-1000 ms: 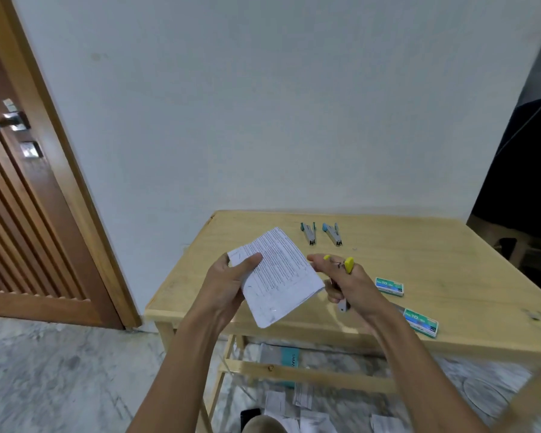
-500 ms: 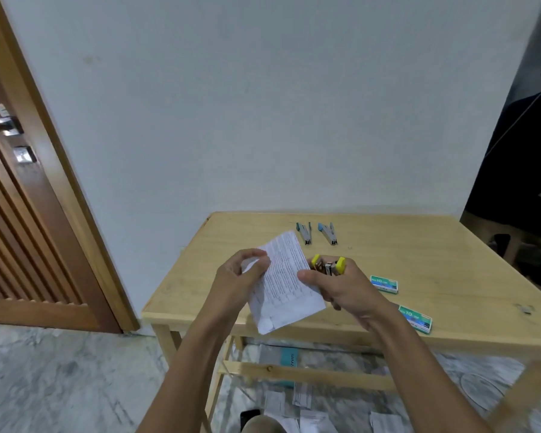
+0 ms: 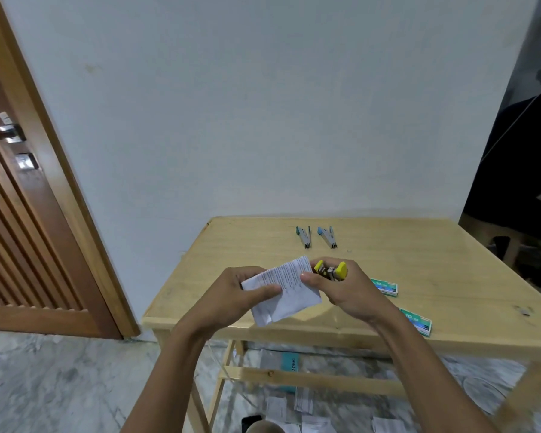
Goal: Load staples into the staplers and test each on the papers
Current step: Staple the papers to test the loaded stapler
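Note:
My left hand [image 3: 241, 292] pinches a folded printed paper [image 3: 286, 289] above the front of the wooden table [image 3: 419, 260]. My right hand [image 3: 344, 290] grips a yellow stapler [image 3: 330, 270], its jaws at the paper's right edge, thumb on the paper. Two blue staplers [image 3: 303, 236] [image 3: 327, 236] lie side by side at the back of the table. Two green staple boxes [image 3: 386, 287] [image 3: 417, 321] lie to the right of my right hand; my wrist partly hides the nearer one.
A wooden door [image 3: 28, 229] stands at the left against the wall. Scattered papers [image 3: 297, 410] and a teal-marked packet [image 3: 289, 364] lie on the marble floor under the table. A dark shape [image 3: 512, 182] fills the right side.
My hands came closer together. The paper turned more upright and folded tighter, and the yellow stapler moved up to its right edge.

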